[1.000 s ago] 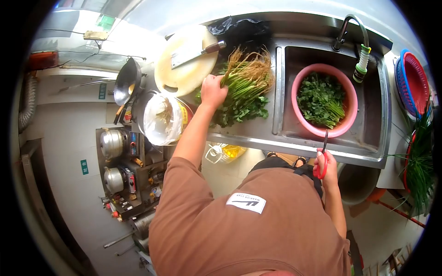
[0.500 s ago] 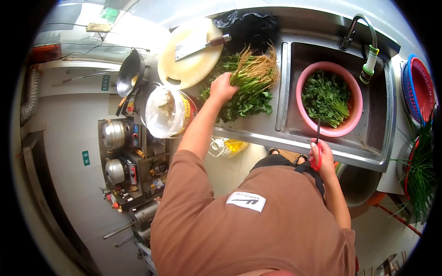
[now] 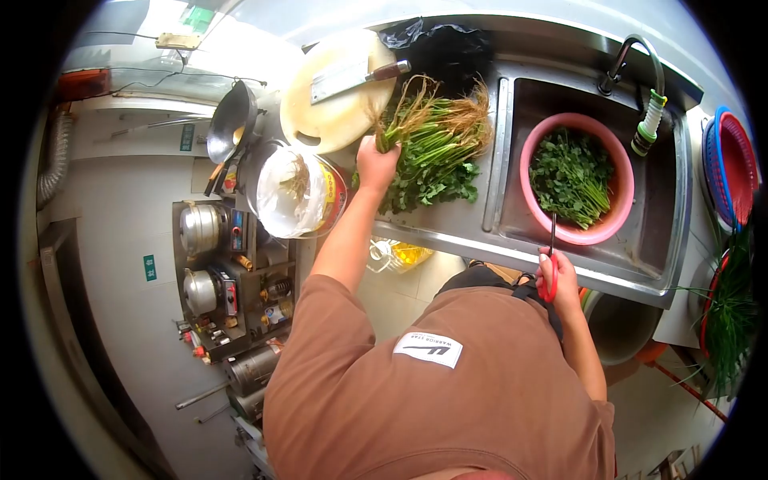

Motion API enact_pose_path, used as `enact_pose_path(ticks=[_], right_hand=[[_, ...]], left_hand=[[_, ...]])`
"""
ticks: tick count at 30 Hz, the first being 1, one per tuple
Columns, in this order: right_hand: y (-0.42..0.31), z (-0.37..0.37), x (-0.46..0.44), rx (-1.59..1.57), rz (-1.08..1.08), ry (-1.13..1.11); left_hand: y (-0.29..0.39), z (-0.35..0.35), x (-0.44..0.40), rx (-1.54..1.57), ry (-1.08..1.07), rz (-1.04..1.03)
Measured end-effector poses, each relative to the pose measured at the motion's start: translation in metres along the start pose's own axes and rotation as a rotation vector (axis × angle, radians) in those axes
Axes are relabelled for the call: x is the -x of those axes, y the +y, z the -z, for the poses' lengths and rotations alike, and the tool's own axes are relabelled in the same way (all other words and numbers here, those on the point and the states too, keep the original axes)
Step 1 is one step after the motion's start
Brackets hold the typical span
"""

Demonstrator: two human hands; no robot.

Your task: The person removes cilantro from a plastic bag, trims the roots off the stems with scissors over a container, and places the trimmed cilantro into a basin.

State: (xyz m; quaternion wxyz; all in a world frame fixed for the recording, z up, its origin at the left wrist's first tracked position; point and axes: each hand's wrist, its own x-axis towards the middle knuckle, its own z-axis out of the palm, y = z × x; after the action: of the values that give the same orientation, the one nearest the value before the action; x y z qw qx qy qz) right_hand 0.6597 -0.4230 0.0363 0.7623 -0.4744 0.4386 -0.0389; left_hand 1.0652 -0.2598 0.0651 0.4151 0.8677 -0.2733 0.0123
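My left hand (image 3: 378,164) is closed round the stems of a small bunch of cilantro (image 3: 390,132), its stringy tan roots pointing up. It is at the left edge of a larger heap of cilantro (image 3: 440,140) with roots on, lying on the steel counter. My right hand (image 3: 566,282) grips scissors (image 3: 550,280) by their red handles, in front of the sink's near edge. The dark blades point up toward a pink basin (image 3: 622,204) in the sink, which holds cilantro leaves and stems (image 3: 572,172).
A round cutting board (image 3: 320,120) bearing a cleaver (image 3: 344,82) lies behind my left hand. Left of it stands a bucket (image 3: 272,204) lined with a white bag. A faucet (image 3: 652,60) arches over the sink (image 3: 656,176). Colander baskets (image 3: 734,160) are at far right.
My left hand has shifted slightly left and down, drawing a small bunch of rooted cilantro toward the heap's left edge. My right hand with the scissors stays nearly still.
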Motion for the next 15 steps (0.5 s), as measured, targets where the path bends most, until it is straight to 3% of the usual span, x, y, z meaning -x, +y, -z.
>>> enact_pose_path(ticks=[1,4,8,12,15], right_hand=[[-0.003,-0.002,-0.002,0.013,0.004,-0.012],[-0.008,-0.007,-0.006,0.047,0.017,-0.027],[-0.011,-0.013,-0.013,0.048,0.01,-0.066],[-0.017,-0.021,-0.017,0.087,-0.009,-0.113],[-0.023,-0.032,-0.02,0.151,0.001,-0.146]], left_hand=[[-0.001,0.003,0.001,-0.002,0.006,0.004],[0.005,0.017,0.006,0.576,0.077,0.177],[0.019,0.052,0.013,0.765,0.122,0.297],[0.041,0.082,0.015,1.039,0.106,0.297],[0.067,0.109,0.021,1.067,0.104,0.292]])
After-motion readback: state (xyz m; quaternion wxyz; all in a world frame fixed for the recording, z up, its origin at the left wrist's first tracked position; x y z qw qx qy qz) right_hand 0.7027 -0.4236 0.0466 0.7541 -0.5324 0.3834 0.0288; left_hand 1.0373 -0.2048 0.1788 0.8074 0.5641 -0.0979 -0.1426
